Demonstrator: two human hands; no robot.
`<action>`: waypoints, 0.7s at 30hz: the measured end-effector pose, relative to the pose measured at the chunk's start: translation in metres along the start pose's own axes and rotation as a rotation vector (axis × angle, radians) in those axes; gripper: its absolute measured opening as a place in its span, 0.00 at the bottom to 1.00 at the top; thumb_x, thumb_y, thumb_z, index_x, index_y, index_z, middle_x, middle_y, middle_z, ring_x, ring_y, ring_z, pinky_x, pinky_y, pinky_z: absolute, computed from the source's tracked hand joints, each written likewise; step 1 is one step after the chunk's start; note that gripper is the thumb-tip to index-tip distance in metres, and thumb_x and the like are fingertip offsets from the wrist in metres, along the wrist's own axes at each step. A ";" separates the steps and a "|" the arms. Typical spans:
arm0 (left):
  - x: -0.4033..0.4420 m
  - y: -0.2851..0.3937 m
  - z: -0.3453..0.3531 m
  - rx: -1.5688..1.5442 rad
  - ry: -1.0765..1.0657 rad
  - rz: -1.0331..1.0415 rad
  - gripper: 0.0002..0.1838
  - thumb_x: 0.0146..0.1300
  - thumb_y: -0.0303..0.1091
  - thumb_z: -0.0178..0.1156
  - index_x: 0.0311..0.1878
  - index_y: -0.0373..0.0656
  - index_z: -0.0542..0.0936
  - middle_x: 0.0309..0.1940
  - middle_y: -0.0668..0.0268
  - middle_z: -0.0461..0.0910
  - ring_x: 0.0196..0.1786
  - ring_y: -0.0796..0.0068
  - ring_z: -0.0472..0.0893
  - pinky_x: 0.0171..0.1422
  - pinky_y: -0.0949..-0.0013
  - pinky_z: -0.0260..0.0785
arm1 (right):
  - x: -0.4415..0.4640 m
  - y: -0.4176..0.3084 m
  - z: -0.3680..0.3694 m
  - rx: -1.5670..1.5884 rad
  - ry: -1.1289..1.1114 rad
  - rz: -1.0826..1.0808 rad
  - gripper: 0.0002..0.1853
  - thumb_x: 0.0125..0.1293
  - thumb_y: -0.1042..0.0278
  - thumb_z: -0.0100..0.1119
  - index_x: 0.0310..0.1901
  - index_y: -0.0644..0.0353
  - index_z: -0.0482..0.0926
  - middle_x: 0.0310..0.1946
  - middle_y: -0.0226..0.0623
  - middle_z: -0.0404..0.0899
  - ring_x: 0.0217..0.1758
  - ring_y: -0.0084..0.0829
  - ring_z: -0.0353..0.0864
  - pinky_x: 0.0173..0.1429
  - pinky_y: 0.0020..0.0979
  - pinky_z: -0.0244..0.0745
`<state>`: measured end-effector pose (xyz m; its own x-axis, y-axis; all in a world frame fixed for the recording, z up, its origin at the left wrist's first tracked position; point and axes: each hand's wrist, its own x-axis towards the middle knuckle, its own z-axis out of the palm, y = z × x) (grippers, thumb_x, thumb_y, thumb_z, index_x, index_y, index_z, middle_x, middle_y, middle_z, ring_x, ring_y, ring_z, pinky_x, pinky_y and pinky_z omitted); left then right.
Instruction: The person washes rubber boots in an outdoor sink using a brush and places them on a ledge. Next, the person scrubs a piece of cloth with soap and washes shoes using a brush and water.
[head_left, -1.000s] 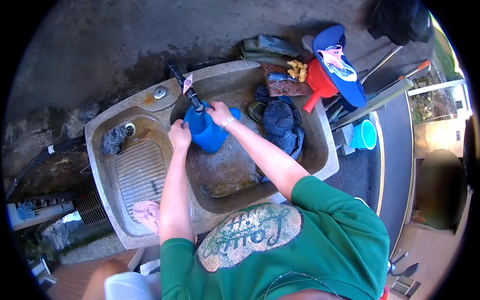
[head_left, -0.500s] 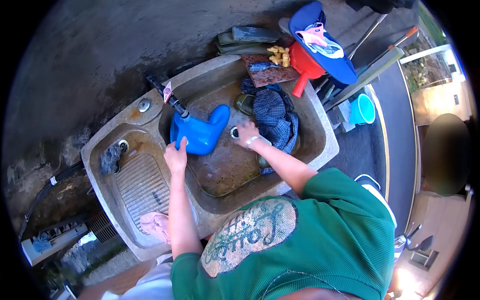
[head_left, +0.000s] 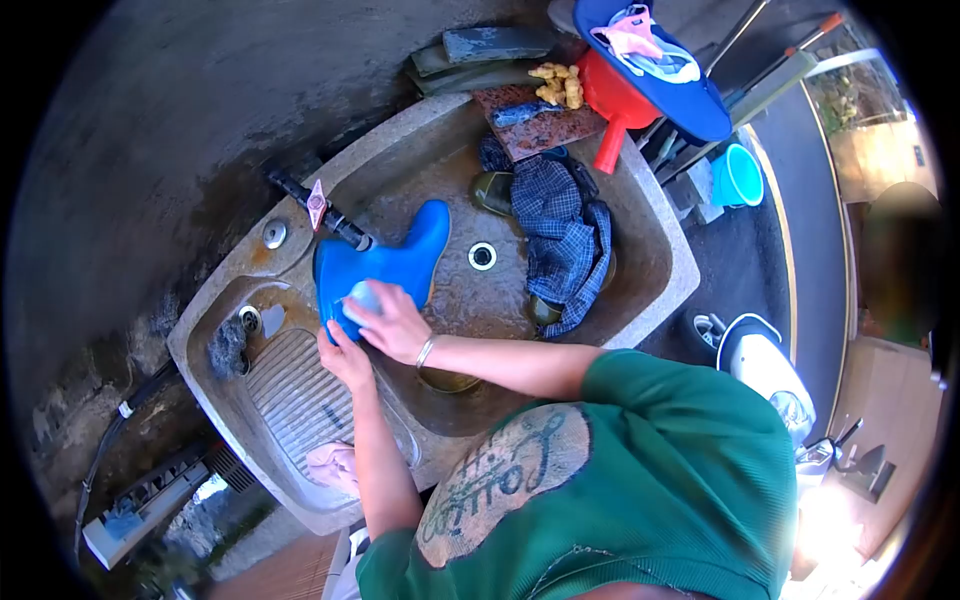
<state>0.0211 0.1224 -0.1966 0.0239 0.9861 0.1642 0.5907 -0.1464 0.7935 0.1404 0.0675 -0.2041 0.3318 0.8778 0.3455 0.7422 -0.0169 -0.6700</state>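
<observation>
A blue rubber boot (head_left: 385, 262) lies on its side in the stone sink (head_left: 480, 400), under the black tap (head_left: 345, 228). My left hand (head_left: 347, 360) has its fingers closed on the rim of the boot's shaft. In my right hand (head_left: 396, 325) is a small pale blue-white rounded object (head_left: 362, 300), held against the shaft; its kind is not clear. A silvery bracelet (head_left: 427, 350) circles the right wrist. To the right of the drain (head_left: 482, 256), dark checked cloth (head_left: 552, 225) lies over olive boots (head_left: 492, 192).
A ribbed washboard (head_left: 300, 385) with a pink cloth (head_left: 333, 466) forms the sink's left side. Ginger (head_left: 560, 86) and a reddish stone slab (head_left: 550, 132) lie at the back edge. Beside them sits a red dipper (head_left: 612, 95) under a blue hat (head_left: 690, 110). A turquoise bucket (head_left: 738, 177) stands outside.
My right hand has moved left from the drain to the boot's shaft, and the pale object now shows in it. My left hand stays at the boot's rim. The boot has shifted slightly left.
</observation>
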 end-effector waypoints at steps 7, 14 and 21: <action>0.000 0.003 -0.003 0.067 0.049 -0.046 0.20 0.72 0.40 0.49 0.35 0.28 0.75 0.25 0.45 0.75 0.29 0.49 0.72 0.37 0.53 0.63 | 0.032 0.077 0.015 -0.293 -0.005 0.461 0.27 0.58 0.67 0.55 0.61 0.43 0.72 0.63 0.49 0.62 0.59 0.50 0.64 0.56 0.50 0.63; 0.000 0.002 -0.001 0.089 0.065 -0.067 0.20 0.73 0.41 0.48 0.38 0.28 0.76 0.30 0.45 0.78 0.32 0.49 0.75 0.40 0.53 0.65 | 0.018 0.084 0.029 -0.436 -0.165 -0.013 0.25 0.59 0.64 0.52 0.61 0.44 0.72 0.63 0.48 0.62 0.60 0.49 0.64 0.54 0.49 0.65; 0.000 -0.007 0.000 0.116 0.059 -0.075 0.22 0.72 0.42 0.49 0.44 0.25 0.76 0.36 0.40 0.79 0.38 0.43 0.78 0.44 0.51 0.67 | 0.001 0.001 0.036 0.116 -0.059 0.000 0.30 0.56 0.63 0.59 0.63 0.44 0.70 0.62 0.52 0.62 0.58 0.54 0.66 0.57 0.51 0.68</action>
<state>0.0169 0.1236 -0.2015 -0.0690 0.9871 0.1442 0.6785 -0.0596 0.7321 0.1201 0.0858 -0.2281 0.2944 0.9047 0.3080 0.6689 0.0351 -0.7425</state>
